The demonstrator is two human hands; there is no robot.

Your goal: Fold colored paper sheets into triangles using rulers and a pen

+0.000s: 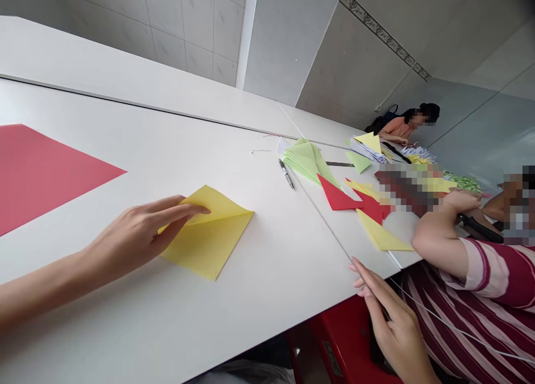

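Note:
My left hand (142, 228) pinches a folded sheet of yellow paper (217, 244) by its left corner, over the white table. The sheet's upper flap is slightly lifted along a crease. Near the table's front edge, my right hand (388, 311) is raised with its fingers partly bent. A thin, greyish stick-like thing (368, 286) runs along its fingers and appears held against the thumb; its exact kind is unclear. Over on the left lies a large red paper sheet (50, 178) with a pointed corner.
Beyond my hands lie a pen (286, 174), a stack of green paper (307, 158), red paper triangles (336, 194) and yellow paper (382, 233). A co-worker in a striped shirt (472, 306) sits close at right; another person (403, 127) sits at the far end. A red stool (346, 334) stands below.

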